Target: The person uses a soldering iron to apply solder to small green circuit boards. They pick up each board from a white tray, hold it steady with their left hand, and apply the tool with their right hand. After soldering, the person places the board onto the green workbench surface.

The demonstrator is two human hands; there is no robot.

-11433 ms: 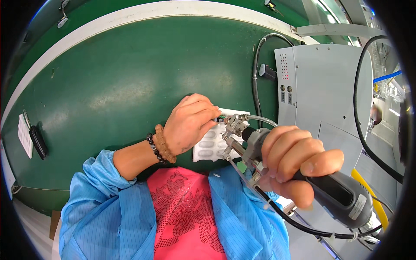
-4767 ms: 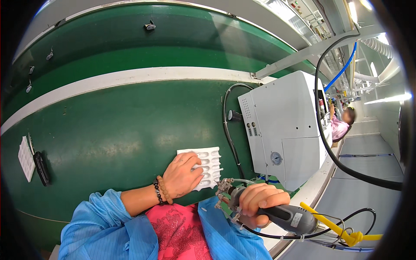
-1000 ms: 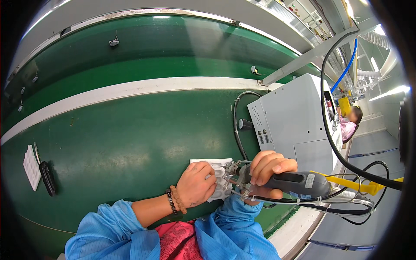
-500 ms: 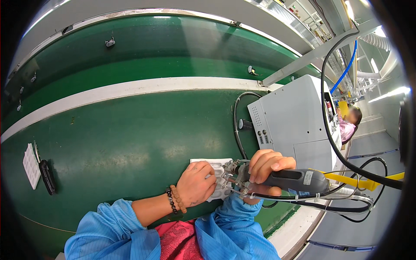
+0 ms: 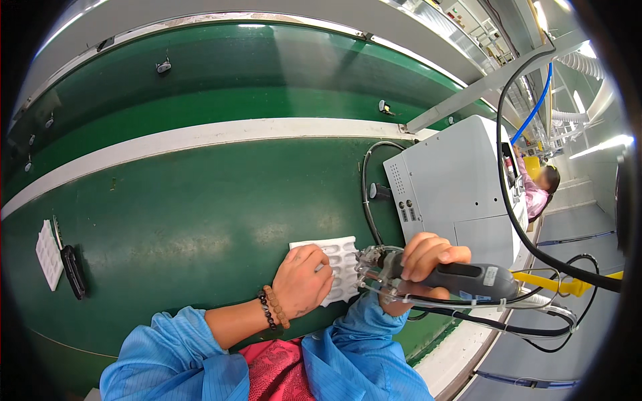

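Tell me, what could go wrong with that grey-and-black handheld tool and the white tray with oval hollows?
The silver metal tip of the grey-and-black handheld tool in the right hand is near the left hand, so a slip might hurt fingers.

The white tray with oval hollows might shift if bumped.

The looped black cables by the tool could snag and tug it.

The handheld tool pairs matt plastic with shiny metal fittings.
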